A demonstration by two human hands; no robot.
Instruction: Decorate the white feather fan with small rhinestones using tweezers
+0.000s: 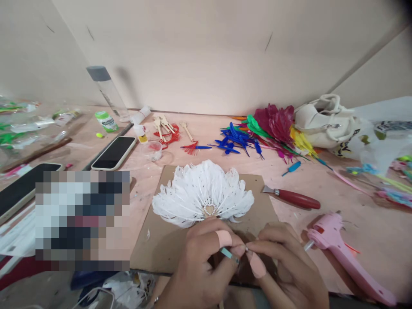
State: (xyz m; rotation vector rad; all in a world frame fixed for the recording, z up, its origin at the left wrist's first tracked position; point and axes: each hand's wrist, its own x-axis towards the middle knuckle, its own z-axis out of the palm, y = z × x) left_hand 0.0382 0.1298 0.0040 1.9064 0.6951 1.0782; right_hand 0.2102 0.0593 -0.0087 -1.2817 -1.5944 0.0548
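Note:
My left hand [201,257] is closed, with thumb and forefinger pinched together near the cardboard's front edge. A thin pale teal strip [225,252] shows between its fingers; the rest of it is hidden. Fingertip to fingertip with it, my right hand [286,259] is closed too, pinching a tiny whitish bead-like piece [246,249]. Pink bands wrap fingers on both hands. Just beyond them, a fan of white feathers [206,184] lies spread on the brown cardboard [154,253]. A heart-shaped ring of pearl-like beads [210,210] sits at the fan's base.
Right of the cardboard lie a red-handled blade tool [298,199] and a pink glue gun [344,253]. Coloured feathers [236,139] and a white bag [325,122] are behind. Leftward are a phone [114,152], a clear bottle [107,92] and wooden pieces with red tassels [162,128].

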